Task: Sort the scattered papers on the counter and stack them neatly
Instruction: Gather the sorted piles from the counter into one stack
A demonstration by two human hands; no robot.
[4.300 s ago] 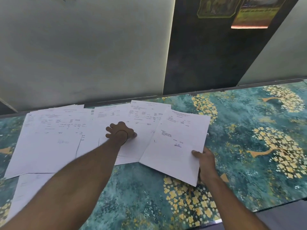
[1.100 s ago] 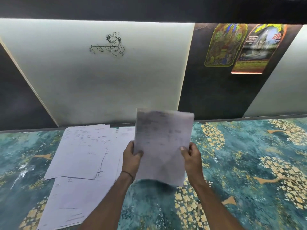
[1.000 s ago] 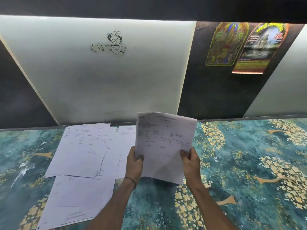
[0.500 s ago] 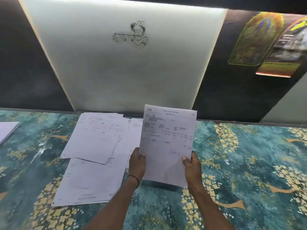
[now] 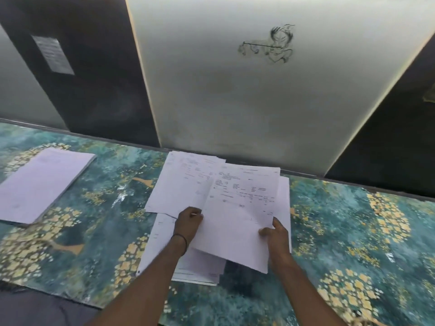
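Observation:
I hold a printed white sheet [image 5: 237,212] just above the counter, tilted slightly. My left hand [image 5: 188,223] grips its left edge and my right hand [image 5: 274,231] pinches its lower right corner. Under and behind it lie loose overlapping papers [image 5: 181,184], with more sheets [image 5: 160,245] spread toward the front. A squared stack of papers [image 5: 40,184] rests apart at the far left of the counter.
The counter [image 5: 353,231] has a teal surface with yellow flower patterns. A white wall panel [image 5: 259,102] with an ink sketch rises behind the papers, flanked by dark panels. The counter's front edge [image 5: 58,300] runs along the lower left.
My view has swung left, bringing the left stack into sight. The held sheet has come down from upright to low over the loose papers, both hands still on it.

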